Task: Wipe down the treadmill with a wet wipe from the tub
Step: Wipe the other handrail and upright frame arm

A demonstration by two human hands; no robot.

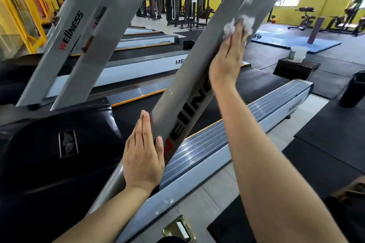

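Note:
A grey slanted upright (199, 65) of the treadmill runs from lower left to upper right, with "wellness" lettering on it. My right hand (229, 55) presses a crumpled white wet wipe (245, 22) flat against the upright, fingers straight, high up on the post. My left hand (143, 152) lies on the lower part of the same upright, fingers straight along its left edge and the thumb wrapped round onto the front face. The white wipe tub (298, 54) stands on a dark box at the right, well away from both hands.
The treadmill's black belt (254, 83) and ribbed side rail (227, 134) lie below the post, its black motor cover (59, 144) at left. More treadmills (138, 57) stand behind. A dark box (296, 69), a black bag (353, 89) and blue mats (286, 38) sit at right.

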